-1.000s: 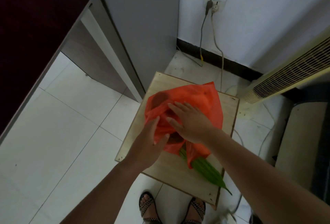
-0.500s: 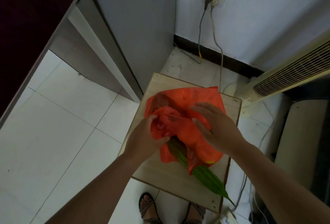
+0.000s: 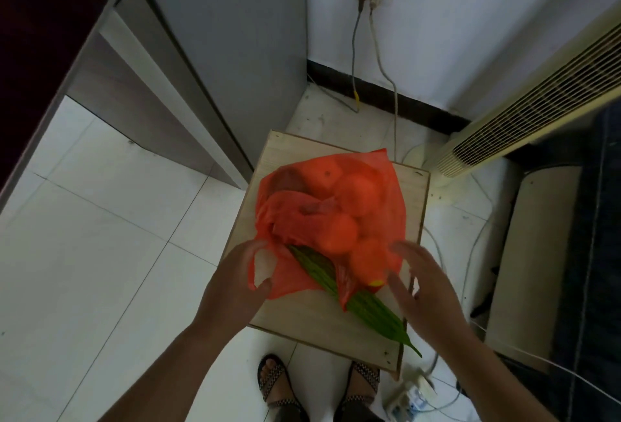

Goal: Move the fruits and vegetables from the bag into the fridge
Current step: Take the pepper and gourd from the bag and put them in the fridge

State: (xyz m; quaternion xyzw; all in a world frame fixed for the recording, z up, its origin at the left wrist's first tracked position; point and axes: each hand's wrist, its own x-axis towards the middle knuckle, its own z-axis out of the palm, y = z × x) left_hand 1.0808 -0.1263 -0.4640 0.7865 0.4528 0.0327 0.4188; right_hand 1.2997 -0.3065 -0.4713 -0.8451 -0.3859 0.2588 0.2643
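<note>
An orange plastic bag (image 3: 366,196) lies on a small wooden table (image 3: 285,314). Round orange fruits (image 3: 337,235) bulge through the thin plastic. A long green ridged gourd (image 3: 373,310) sticks out of the bag's near side toward me. My left hand (image 3: 232,287) is at the bag's near left corner with the bag's handle loop around its thumb and fingers. My right hand (image 3: 423,287) hovers with fingers spread just right of the bag and gourd, holding nothing. The grey fridge (image 3: 218,45) stands at the upper left of the table, its dark door (image 3: 37,35) swung open at far left.
A cream tower fan (image 3: 524,112) leans at the right. Cables (image 3: 376,61) run from a wall socket down behind the table. A power strip (image 3: 410,394) lies on the white tiled floor by my sandalled feet (image 3: 279,384). A pale panel (image 3: 531,253) stands at right.
Both hands have pulled back from the top of the bag to its near corners. The bag's mouth has spread and the fruits now show. My right hand has let go of the plastic.
</note>
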